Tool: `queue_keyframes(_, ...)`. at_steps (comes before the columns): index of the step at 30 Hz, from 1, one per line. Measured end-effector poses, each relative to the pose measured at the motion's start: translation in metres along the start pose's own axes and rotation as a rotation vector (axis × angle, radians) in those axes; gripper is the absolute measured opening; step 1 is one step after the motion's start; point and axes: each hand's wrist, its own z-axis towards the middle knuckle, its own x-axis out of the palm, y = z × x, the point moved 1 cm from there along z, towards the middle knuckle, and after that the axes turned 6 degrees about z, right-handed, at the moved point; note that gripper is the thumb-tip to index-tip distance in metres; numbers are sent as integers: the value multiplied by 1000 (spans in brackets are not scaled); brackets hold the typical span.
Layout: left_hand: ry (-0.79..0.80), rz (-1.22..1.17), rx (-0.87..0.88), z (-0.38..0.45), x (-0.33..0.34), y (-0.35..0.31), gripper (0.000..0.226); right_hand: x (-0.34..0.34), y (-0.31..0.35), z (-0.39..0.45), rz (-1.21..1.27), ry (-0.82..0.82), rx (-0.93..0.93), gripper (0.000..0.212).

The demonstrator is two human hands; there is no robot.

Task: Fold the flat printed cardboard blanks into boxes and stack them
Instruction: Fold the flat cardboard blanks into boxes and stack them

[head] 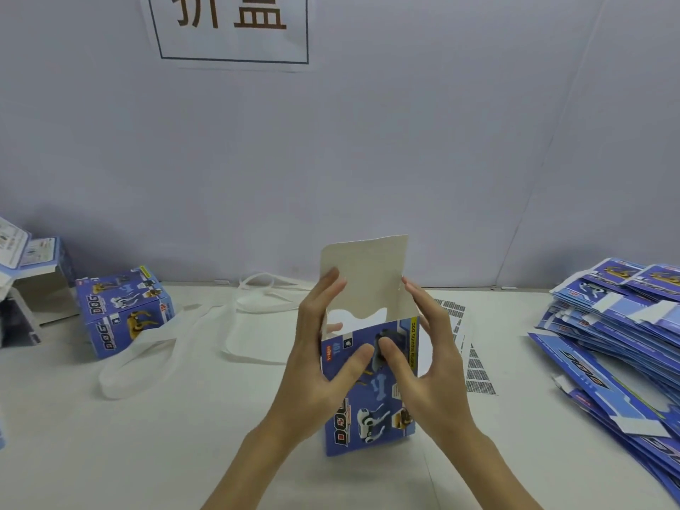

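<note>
A blue printed box (371,410) with a toy dog picture stands upright on the white table in the middle. Its top is open and the grey lid flap (366,277) sticks straight up. My left hand (323,358) holds the box's left side, thumb on the front panel, fingers up by the flap. My right hand (427,362) holds the right side, thumb pressed on the front next to the left thumb. A pile of flat blue blanks (618,325) lies at the right. One folded box (123,311) sits at the left.
White plastic strapping (206,325) loops across the table between the folded box and my hands. A barcode sticker sheet (474,358) lies behind my right hand. More boxes and cartons (33,274) stand at the far left. A wall with a printed sign (232,27) rises behind the table.
</note>
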Motion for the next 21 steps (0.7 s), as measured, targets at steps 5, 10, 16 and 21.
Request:
queue_keyframes(5, -23, -58, -115, 5, -11, 3, 78, 5, 0, -7, -47, -43, -142, 59)
queue_keyframes(10, -35, -120, -64, 5, -12, 4, 62, 10, -4, -9, -81, -36, -239, 53)
queue_keyframes(16, 2, -182, -107, 4, -11, 9, 48, 16, -8, -17, -52, -32, -328, 47)
queue_keyframes(21, -24, -246, -131, 4, -13, 8, 45, 24, -3, -15, 20, -79, -195, 42)
